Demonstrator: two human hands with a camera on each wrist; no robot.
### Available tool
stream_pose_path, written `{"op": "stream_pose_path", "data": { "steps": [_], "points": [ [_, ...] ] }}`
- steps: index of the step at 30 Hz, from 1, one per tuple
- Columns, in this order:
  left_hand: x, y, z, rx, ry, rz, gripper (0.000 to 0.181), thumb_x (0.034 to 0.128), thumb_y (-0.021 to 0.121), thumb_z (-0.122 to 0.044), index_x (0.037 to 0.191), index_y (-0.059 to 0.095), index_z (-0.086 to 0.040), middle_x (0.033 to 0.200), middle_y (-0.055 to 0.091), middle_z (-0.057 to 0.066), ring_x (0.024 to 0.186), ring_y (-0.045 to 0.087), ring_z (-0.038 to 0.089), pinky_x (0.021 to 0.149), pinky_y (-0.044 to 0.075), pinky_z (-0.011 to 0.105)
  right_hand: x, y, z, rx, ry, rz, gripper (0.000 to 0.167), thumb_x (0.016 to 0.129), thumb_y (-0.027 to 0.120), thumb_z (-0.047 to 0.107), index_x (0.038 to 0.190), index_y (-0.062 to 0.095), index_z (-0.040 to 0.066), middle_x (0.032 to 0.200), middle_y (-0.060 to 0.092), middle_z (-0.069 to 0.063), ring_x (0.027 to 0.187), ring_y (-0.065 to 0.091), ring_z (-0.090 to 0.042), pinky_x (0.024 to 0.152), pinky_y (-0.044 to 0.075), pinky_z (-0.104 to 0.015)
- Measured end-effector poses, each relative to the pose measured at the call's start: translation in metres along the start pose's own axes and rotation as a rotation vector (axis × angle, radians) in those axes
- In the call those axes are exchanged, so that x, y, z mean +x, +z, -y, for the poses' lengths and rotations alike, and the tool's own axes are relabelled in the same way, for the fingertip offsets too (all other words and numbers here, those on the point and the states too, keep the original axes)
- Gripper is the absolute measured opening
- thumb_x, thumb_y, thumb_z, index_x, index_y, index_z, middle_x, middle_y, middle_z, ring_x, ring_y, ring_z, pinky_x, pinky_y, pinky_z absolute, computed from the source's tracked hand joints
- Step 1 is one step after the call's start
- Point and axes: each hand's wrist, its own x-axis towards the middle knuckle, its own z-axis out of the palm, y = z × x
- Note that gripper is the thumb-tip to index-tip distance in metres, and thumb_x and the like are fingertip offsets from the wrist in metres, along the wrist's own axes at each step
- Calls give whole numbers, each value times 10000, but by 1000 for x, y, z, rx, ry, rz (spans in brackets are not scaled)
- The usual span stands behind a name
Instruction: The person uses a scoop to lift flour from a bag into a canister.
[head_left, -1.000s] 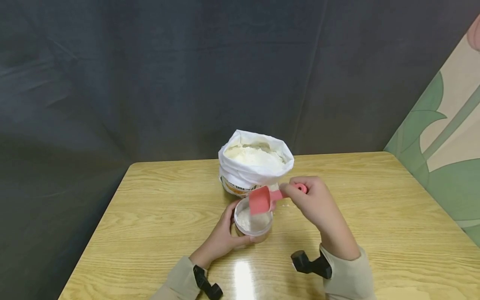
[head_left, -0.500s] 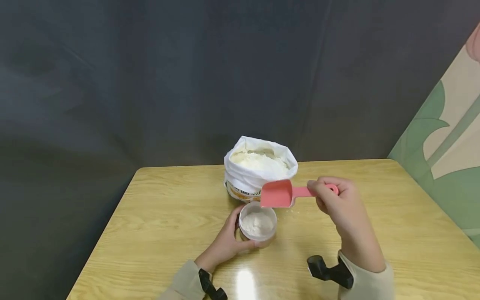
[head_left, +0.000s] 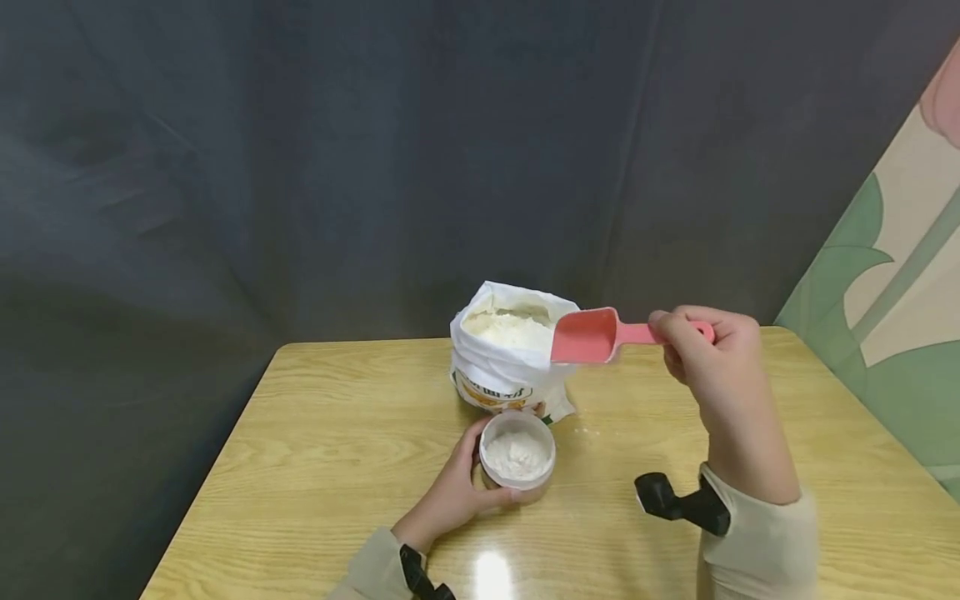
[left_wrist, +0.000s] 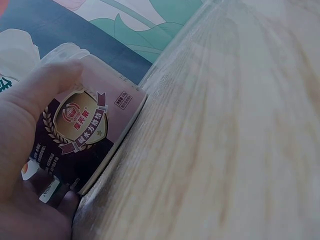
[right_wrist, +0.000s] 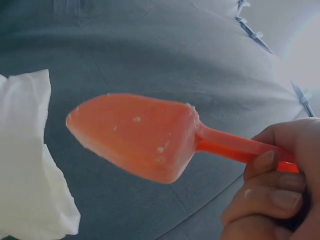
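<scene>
My right hand (head_left: 708, 350) pinches the handle of a pink scoop (head_left: 587, 337), raised in the air at the right rim of a white bag (head_left: 498, 367) full of white powder. Bits of powder cling to the underside of the scoop (right_wrist: 135, 135) in the right wrist view. Below the bag, my left hand (head_left: 455, 490) grips a round jar (head_left: 517, 450) from its left side. The jar stands upright on the table and has white powder inside. Its printed label (left_wrist: 77, 122) shows in the left wrist view, partly covered by the thumb.
The bag stands near the back of the wooden table (head_left: 337, 433), just behind the jar. A dark curtain (head_left: 375, 167) hangs behind the table. At the right is a wall (head_left: 892, 283) with a leaf pattern. Specks of powder lie right of the jar.
The right hand has lifted the scoop up and to the right, from over the jar to the bag's right rim. The falling powder has stopped. My left hand still holds the jar.
</scene>
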Motion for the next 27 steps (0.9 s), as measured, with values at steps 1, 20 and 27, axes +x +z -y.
{"op": "stream_pose_path", "data": {
  "steps": [1, 20, 27],
  "points": [
    [0, 0, 1, -3, 6, -1, 1002, 757, 915, -205, 1554, 310, -253, 1548, 386, -13, 1414, 374, 197, 1166, 311, 365, 3, 0, 1, -19, 3, -1, 480, 979, 598, 96, 533, 434, 35, 499, 338, -12, 492, 286, -196, 427, 186, -381],
    [-1, 1, 1, -11, 18, 1, 994, 763, 905, -198, 1552, 304, -250, 1548, 368, 0, 1409, 380, 209, 1168, 310, 399, 31, 22, -21, -280, 97, -8, 454, 942, 603, 203, 552, 410, 73, 487, 319, 34, 429, 273, -163, 375, 223, -308],
    [0, 1, -1, -2, 13, -4, 1008, 748, 916, -211, 1552, 309, -253, 1539, 382, -16, 1409, 382, 193, 1170, 310, 392, 29, 38, -25, -439, 21, -20, 415, 921, 557, 166, 557, 384, 68, 490, 315, 3, 433, 276, -146, 394, 211, -266]
  ]
}}
